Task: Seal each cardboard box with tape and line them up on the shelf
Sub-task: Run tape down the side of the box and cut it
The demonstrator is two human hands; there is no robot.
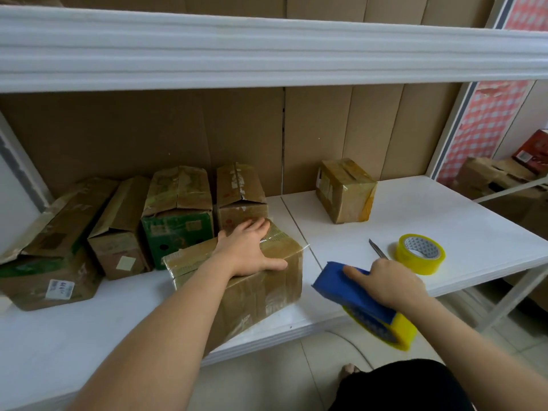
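Note:
A brown cardboard box (258,289) wrapped in clear tape sits near the front edge of the white shelf (415,229). My left hand (249,250) lies flat on its top with fingers spread. My right hand (388,281) grips a blue tape dispenser (353,292) loaded with a yellow roll, held just right of the box above the shelf's front edge. A row of several cardboard boxes (178,203) stands behind, toward the left. One taped box (344,189) stands apart at the back right.
A loose yellow tape roll (421,256) and a small knife (377,248) lie on the shelf to the right. An upper shelf board (267,51) hangs overhead. More boxes (498,179) sit beyond the right upright. Tiled floor lies below.

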